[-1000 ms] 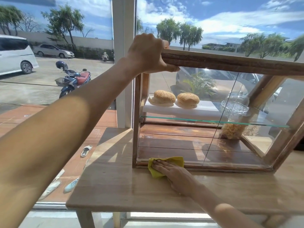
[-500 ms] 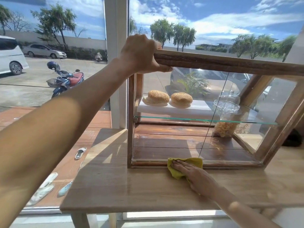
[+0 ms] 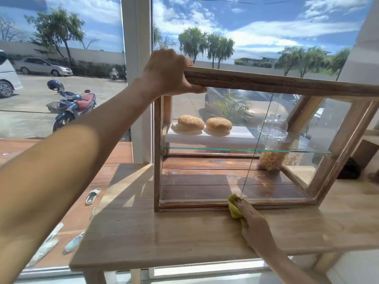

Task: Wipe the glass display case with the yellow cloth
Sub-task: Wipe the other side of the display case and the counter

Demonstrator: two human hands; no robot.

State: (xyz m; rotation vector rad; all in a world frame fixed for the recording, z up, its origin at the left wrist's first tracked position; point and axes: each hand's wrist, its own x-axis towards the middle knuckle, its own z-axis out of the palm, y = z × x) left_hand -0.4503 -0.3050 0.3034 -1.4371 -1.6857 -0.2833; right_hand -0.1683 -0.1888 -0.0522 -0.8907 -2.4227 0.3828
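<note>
Yellow cloth (image 3: 233,208) further right, mostly hidden under flat right hand (image 3: 253,220); left hand (image 3: 168,72) gripping display case (image 3: 266,83) top.

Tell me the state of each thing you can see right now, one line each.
Left hand: grips the top rail of the display case.
Right hand: flat, pressing the yellow cloth.
Yellow cloth: bunched against the case's bottom front rail.
Display case: standing on the wooden table.
Two buns: side by side on the white board, upper shelf.

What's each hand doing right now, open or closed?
Left hand: closed, gripping the display case's top rail.
Right hand: open, flat fingers pressing the yellow cloth against the case's bottom edge.
</note>
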